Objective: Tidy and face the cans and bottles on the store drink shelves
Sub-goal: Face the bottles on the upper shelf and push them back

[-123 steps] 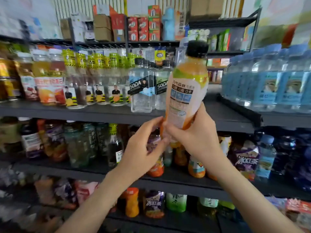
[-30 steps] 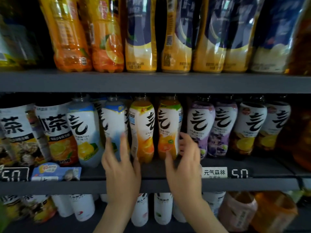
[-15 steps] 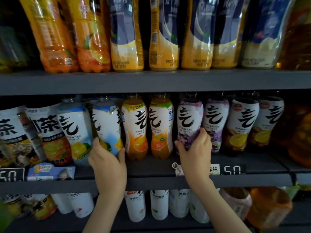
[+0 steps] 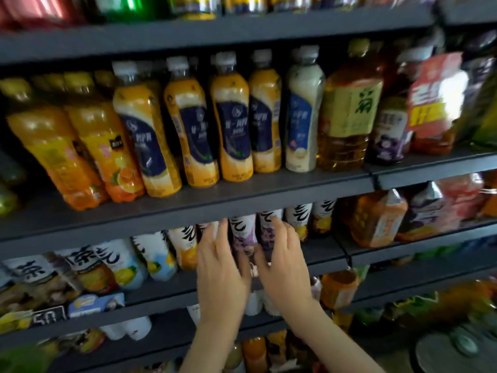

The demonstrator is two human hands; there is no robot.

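A row of white-labelled sparkling drink bottles stands on a grey shelf (image 4: 322, 254) in the middle of the view. My left hand (image 4: 223, 267) and my right hand (image 4: 282, 262) are raised side by side in front of two purple-labelled bottles (image 4: 243, 232). Both hands have straight, spread fingers and hold nothing. The fingertips reach the bottles' fronts; whether they touch is blurred. An orange-labelled bottle (image 4: 187, 249) stands just left of my left hand.
The shelf above (image 4: 242, 195) carries tall orange juice bottles (image 4: 102, 146), blue-and-yellow bottles (image 4: 231, 125) and a large tea bottle (image 4: 347, 114). Price tags (image 4: 48, 316) sit on the lower shelf edge at left. More bottles fill the shelves below and to the right.
Both hands have let go of the bottles they gripped and opened, coming together in front of the purple bottles. The camera has tilted up and swung, blurring the view.
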